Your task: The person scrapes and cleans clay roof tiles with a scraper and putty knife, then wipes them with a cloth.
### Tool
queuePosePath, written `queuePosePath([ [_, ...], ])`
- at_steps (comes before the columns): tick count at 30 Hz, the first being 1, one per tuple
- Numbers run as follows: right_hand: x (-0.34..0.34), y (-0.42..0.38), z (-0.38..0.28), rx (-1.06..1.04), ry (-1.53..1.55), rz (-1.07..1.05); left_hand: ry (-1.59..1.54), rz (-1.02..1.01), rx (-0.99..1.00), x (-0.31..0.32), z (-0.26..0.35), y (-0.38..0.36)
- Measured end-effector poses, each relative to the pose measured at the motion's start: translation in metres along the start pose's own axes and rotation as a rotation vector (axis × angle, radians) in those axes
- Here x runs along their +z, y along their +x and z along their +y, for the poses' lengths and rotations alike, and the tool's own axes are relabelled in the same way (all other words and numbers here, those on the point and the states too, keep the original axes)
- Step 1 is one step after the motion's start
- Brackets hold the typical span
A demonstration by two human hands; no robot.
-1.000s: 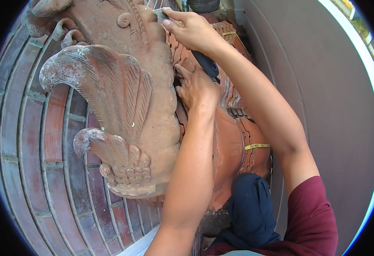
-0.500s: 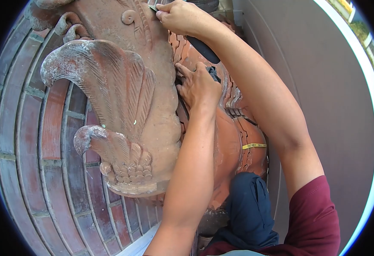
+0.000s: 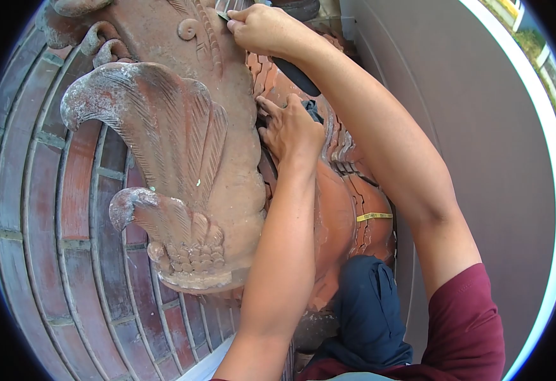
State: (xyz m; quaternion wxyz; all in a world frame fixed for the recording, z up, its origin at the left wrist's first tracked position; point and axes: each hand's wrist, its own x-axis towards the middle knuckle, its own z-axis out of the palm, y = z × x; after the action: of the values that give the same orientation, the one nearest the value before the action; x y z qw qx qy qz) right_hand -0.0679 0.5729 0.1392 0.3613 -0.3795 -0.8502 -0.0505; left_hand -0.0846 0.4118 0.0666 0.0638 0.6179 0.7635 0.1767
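Observation:
A large terracotta ornament (image 3: 243, 152) with curled, feather-like carvings fills the left and middle. At its top, my right hand (image 3: 262, 28) pinches a small tool with a thin, flat blade (image 3: 222, 15), held close to the carved surface. My left hand (image 3: 290, 130) rests, fingers apart, at the ornament's right edge, beside stacked reddish clay tiles (image 3: 268, 73). A dark, crumpled thing (image 3: 313, 111) shows next to this hand; what it is I cannot make out. Below my right forearm lies a long black shape (image 3: 295, 76), partly hidden.
A brick wall (image 3: 78, 279) runs along the left, and a smooth grey panel (image 3: 481, 159) stands on the right. Yellow tape (image 3: 374, 216) crosses the nearer stacked tiles. My dark-trousered knee (image 3: 370, 298) is close to them.
The view has shifted slightly. My right hand and the blade appear a little further left, still at the top of the ornament. My left hand keeps its place at the edge.

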Motion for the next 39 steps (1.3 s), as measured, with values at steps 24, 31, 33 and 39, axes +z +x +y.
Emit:
queuePosePath([
  [24,-0.032,-0.027,-0.026,0.192,0.157,-0.011,0.015,0.01,0.005,-0.003,0.003,-0.002],
  [31,-0.006,-0.01,-0.013,0.121,0.092,0.019,0.004,0.002,0.009,0.001,0.0,-0.001],
  [33,0.002,-0.011,-0.009,0.097,0.101,0.075,0.029,0.019,0.024,-0.001,0.0,0.0],
  [39,-0.012,-0.002,-0.01,0.061,-0.046,-0.1,-0.004,0.005,0.025,0.0,-0.001,-0.002],
])
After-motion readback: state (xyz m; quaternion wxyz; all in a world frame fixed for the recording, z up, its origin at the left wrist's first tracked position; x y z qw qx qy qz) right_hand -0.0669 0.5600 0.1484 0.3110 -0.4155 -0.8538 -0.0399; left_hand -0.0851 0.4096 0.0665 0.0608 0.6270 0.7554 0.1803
